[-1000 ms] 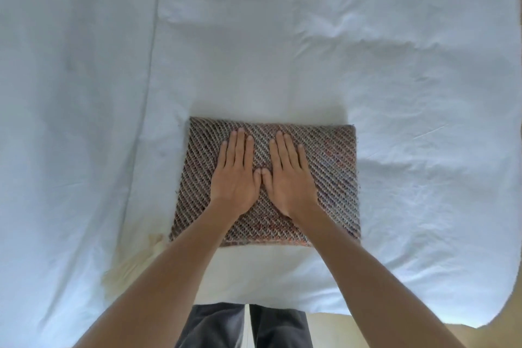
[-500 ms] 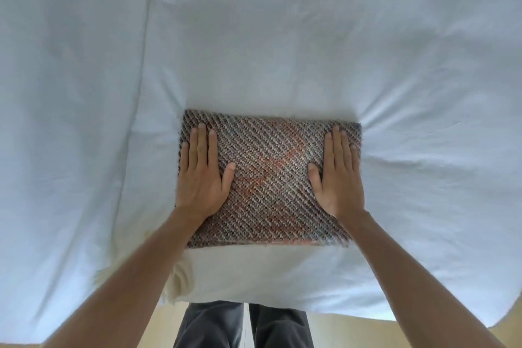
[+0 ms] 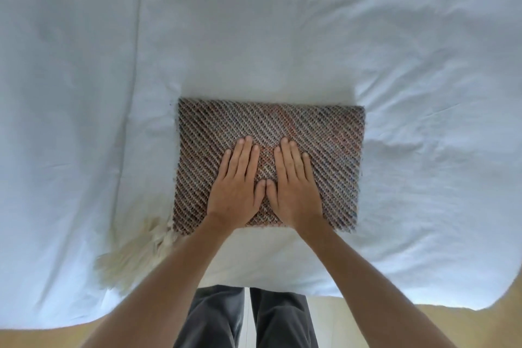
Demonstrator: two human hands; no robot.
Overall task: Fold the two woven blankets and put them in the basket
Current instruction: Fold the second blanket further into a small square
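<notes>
Both hands, left (image 3: 236, 192) and right (image 3: 293, 192), flat, ungripping, pressing folded blanket (image 3: 324, 155) on sheet (image 3: 254, 37). Next, probably: lift; basket unseen.

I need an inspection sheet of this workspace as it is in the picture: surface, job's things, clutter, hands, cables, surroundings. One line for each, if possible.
Surface: white sheet, wrinkled, covering the whole work area.
Job's things: one woven blanket, folded into a rectangle, lying flat on the sheet; cream fringe sticks out at its near left corner; second blanket and basket not in view.
Clutter: nothing seen.
Hands: left hand and right hand lie flat side by side on the blanket's middle, palms down, fingers straight, thumbs almost touching; nothing gripped.
Cables: nothing seen.
Surroundings: the person's dark trousers and a tan floor below the sheet's near edge.
</notes>
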